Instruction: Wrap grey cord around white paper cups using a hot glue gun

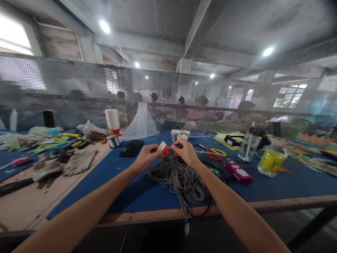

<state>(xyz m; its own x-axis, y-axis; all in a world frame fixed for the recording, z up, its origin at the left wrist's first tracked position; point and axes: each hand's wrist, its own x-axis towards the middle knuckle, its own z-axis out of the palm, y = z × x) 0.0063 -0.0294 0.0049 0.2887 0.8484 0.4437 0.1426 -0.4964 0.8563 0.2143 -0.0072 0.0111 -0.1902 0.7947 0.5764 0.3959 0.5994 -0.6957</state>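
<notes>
blue tabletop (pixel 279 187), cup (pixel 163 148), blurred yellow label (pixel 272 162)

No legible text or numbers.

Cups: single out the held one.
The red-and-white paper cup, tilted in the left hand; the tall white-and-red stack and small white wire-handled cups stand upright, untouched.

Grey tangled cord (pixel 181 177) on a plain blue mat (pixel 292 186). At the cord's far side, a red-and-white cup (pixel 164 150). Left of the cord, a black phone (pixel 131 148) and beige-grey gloves (pixel 80 162); right of the cord, a magenta box (pixel 239 173) with a white patch. Far behind the cord, a grey screen (pixel 94 84) patterned with small holes.
</notes>
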